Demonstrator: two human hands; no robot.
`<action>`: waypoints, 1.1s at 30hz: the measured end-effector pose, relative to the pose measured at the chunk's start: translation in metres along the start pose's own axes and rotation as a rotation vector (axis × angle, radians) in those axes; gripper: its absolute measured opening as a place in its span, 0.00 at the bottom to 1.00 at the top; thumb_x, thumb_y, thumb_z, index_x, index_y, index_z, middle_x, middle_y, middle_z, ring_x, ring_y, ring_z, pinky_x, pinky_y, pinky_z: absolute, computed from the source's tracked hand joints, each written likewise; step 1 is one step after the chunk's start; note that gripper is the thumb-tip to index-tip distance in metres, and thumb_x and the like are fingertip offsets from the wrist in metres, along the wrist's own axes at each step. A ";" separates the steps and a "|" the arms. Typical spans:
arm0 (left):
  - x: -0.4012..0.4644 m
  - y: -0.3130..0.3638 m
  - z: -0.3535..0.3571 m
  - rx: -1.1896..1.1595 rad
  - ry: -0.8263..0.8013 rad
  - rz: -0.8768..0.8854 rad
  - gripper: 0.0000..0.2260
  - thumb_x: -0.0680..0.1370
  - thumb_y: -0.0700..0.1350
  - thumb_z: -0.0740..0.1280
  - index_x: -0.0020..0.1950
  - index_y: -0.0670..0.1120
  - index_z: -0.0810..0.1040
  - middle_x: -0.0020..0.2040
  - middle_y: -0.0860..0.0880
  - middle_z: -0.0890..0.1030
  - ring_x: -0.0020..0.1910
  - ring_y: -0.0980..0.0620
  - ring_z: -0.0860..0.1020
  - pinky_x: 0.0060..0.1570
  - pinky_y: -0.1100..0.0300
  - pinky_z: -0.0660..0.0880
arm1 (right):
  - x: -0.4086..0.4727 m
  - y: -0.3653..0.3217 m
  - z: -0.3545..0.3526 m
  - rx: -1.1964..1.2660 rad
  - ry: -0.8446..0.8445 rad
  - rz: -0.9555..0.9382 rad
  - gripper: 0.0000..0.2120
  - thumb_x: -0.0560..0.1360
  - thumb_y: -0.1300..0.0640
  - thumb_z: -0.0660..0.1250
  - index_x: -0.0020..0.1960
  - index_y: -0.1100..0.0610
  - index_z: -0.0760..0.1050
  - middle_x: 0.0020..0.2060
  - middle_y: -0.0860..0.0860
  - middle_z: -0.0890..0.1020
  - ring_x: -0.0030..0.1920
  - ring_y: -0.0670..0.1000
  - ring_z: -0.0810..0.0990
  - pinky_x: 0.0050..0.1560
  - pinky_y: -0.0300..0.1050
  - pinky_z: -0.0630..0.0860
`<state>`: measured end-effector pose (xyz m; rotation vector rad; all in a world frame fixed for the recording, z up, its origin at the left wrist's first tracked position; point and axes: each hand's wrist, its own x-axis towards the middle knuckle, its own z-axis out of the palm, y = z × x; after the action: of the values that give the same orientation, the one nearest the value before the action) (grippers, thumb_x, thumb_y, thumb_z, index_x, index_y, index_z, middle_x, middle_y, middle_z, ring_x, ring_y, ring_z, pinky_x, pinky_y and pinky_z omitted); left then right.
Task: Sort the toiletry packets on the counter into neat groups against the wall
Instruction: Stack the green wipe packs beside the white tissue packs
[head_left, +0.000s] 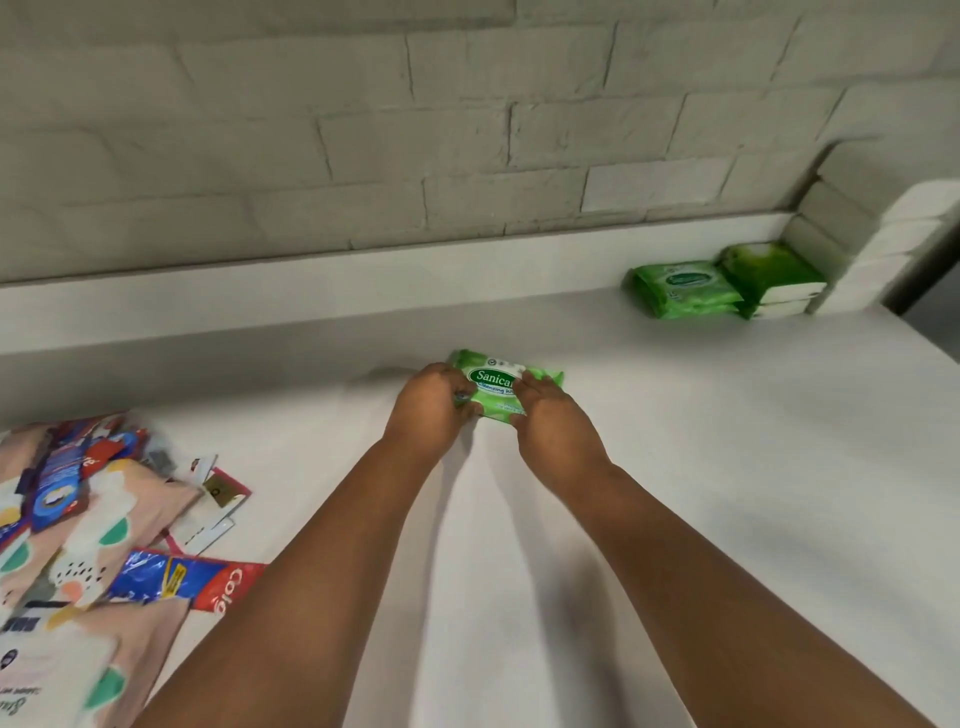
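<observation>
Head view: both hands are gripping 1 green wipes pack (501, 384) at center, on the white counter (675, 467). The left hand (428, 410) is curling its fingers around the pack's 9 o'clock end; the right hand (550, 421) is pinching the 3 o'clock end. 2 green stacks (727, 283) are sitting at 2 o'clock against the wall (363, 130). Mixed packets (104, 519) are lying at 8 o'clock.

Two hands grip a green wipes packet (500, 383) over a white counter (675, 467), the left hand (434, 405) at its left end, the right hand (550, 415) at its right. More green packets (722, 283) sit stacked in the far corner against the brick wall (363, 130); assorted packets (93, 519) lie heaped at left.
</observation>
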<state>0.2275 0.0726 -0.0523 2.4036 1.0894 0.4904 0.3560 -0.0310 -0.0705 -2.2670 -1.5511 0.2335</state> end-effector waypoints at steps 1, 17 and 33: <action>0.002 0.010 0.006 -0.001 -0.007 0.011 0.13 0.70 0.44 0.75 0.53 0.43 0.82 0.56 0.44 0.79 0.52 0.45 0.78 0.52 0.61 0.71 | -0.002 0.010 -0.005 -0.001 0.001 0.009 0.23 0.79 0.60 0.59 0.73 0.59 0.63 0.73 0.54 0.65 0.74 0.54 0.59 0.74 0.44 0.56; 0.029 0.140 0.094 -0.050 -0.021 0.066 0.13 0.69 0.45 0.75 0.52 0.44 0.83 0.52 0.45 0.80 0.50 0.47 0.78 0.51 0.60 0.73 | -0.034 0.144 -0.084 0.081 0.026 0.148 0.23 0.79 0.60 0.62 0.73 0.57 0.64 0.73 0.52 0.65 0.74 0.52 0.61 0.70 0.38 0.54; 0.069 0.217 0.164 -0.147 0.060 0.022 0.05 0.75 0.44 0.69 0.48 0.45 0.83 0.47 0.45 0.80 0.46 0.49 0.77 0.44 0.63 0.69 | -0.018 0.239 -0.136 0.155 0.068 0.213 0.23 0.76 0.65 0.63 0.71 0.56 0.68 0.69 0.52 0.72 0.66 0.54 0.72 0.64 0.37 0.63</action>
<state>0.4828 -0.0432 -0.0639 2.2879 1.0157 0.6320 0.6021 -0.1525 -0.0437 -2.2911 -1.2141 0.3194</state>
